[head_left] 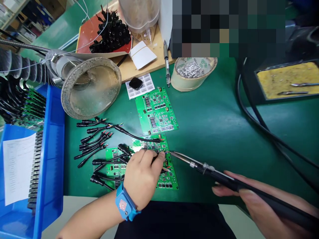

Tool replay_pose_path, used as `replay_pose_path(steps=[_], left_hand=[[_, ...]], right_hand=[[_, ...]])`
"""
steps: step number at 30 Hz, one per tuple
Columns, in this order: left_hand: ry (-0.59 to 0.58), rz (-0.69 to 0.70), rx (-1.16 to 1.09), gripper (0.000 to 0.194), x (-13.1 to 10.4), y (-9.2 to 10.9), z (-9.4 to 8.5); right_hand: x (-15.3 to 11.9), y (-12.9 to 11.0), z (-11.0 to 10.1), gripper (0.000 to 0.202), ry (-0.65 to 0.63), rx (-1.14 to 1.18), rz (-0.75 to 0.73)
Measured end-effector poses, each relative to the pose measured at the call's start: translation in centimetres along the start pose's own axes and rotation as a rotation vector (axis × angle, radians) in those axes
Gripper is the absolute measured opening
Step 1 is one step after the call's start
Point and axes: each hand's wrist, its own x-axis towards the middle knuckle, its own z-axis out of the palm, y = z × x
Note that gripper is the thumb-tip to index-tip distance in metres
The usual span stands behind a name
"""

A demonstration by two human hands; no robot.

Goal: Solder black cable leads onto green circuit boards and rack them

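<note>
My right hand (251,196) is closed around a black soldering iron (219,176). The iron's tip meets the right edge of the lower green circuit boards (171,181), right beside my left fingertips. With its fingers pinched low over those boards, my left hand (143,176) holds a short black cable (124,150), mostly hidden by the fingers. A blue wrist strap (126,204) is on my left wrist. Other black cables lie across the boards, one with bare wire ends (159,140) above my fingers. Two more green boards (157,111) lie farther back.
More cables (93,146) lie left of the boards. A fume extractor hood (91,88) hangs above them, beside a blue bin (51,159). Behind are a pen (166,63), a tub of metal shavings (191,83) and a yellow sponge tray (286,78). Black cords (264,122) cross the right side.
</note>
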Motion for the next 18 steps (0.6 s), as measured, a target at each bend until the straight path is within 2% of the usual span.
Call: replay_pose_path(steps=[9,18], left_hand=[[-0.127,0.087,0.246,0.026,0.9,0.8,-0.8],[-0.132,0.099,0.311,0.034,0.9,1.5,-0.5]], right_hand=[[0.0,0.5,-0.1,0.033,-0.049,0.033,0.008],[0.1,0.1,0.1,0.029,-0.033,-0.002,0.008]])
